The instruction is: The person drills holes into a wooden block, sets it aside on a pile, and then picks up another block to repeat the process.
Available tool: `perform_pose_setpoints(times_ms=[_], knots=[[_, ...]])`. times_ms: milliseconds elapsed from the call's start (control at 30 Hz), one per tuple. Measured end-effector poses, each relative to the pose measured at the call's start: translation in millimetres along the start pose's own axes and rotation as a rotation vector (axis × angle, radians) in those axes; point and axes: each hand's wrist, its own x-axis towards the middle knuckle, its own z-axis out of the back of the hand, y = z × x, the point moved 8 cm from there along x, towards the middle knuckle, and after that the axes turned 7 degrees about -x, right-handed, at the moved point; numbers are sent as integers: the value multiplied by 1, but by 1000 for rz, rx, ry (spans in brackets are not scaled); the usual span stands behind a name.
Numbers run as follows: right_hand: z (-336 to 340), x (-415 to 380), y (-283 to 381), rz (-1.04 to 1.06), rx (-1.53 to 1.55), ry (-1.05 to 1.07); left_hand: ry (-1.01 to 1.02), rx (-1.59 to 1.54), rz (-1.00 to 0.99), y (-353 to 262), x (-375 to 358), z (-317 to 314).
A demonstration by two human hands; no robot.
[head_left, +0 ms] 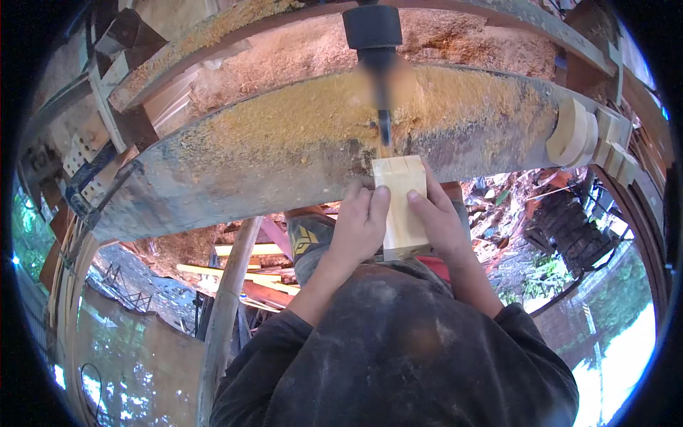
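A pale wooden block [400, 206] is held between my two hands, just in front of the bench edge. My left hand [357, 217] grips its left side, the thumb lying on the upper face. On the other side my right hand [442, 222] clasps it, thumb on top as well. Thin lines run across the far end of the block. Right beyond that end, a drill bit [385, 128] points down from a dark drill chuck [373, 28]. The fingers under the block are hidden.
The curved workbench [235, 188] is covered in sawdust [284, 117]. Several pale wood pieces [569, 132] sit at its right end. A wooden post [231, 292] stands at the lower left, near yellowish strips [270, 281] on the ground. A dark bundle [573, 231] lies at the right.
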Motion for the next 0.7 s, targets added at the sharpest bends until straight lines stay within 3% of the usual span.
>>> perform_pose_setpoints(times_ms=[200, 300, 367, 533, 700], knots=[[5, 7, 4, -107, 109, -51, 53, -1, 71, 0, 12, -1], [5, 11, 13, -84, -9, -65, 27, -46, 57, -1, 12, -1], [-2, 12, 29, 82, -8, -26, -5, -52, 30, 0, 13, 0], [-6, 11, 34, 38, 7, -67, -37, -73, -20, -6, 15, 4], [-2, 13, 22, -46, -99, -168, -2, -146, 69, 3, 17, 2]])
